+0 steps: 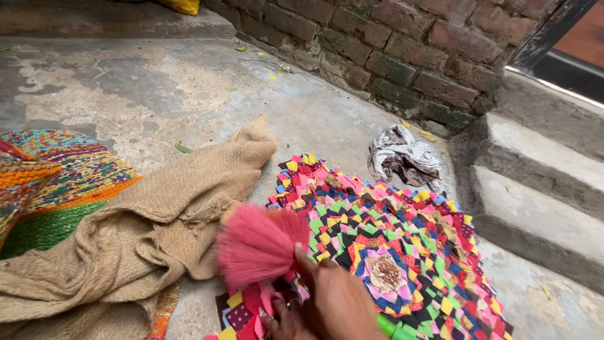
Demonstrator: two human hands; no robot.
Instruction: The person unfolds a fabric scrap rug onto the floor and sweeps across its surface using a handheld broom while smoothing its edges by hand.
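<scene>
Pink brush (258, 242), gripped in closed right hand (336, 302) above patchwork mat (402, 245) on concrete floor (157, 88). Left hand (283, 318) partly hidden beneath, grip unclear. Burlap sack (138, 239) alongside; crumpled rag (402, 157) beyond.

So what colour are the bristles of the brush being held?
Pink, seen in the head view: brush over the patchwork mat.

A big brown sack cloth (135, 239) is spread on the grey floor (157, 88). Round woven mats (56, 182) in many colours are seen at the left, partly under the sack. A crumpled grey rag (404, 157) is dropped near the brick wall (402, 50). Concrete steps (535, 182) are seen at the right.
</scene>
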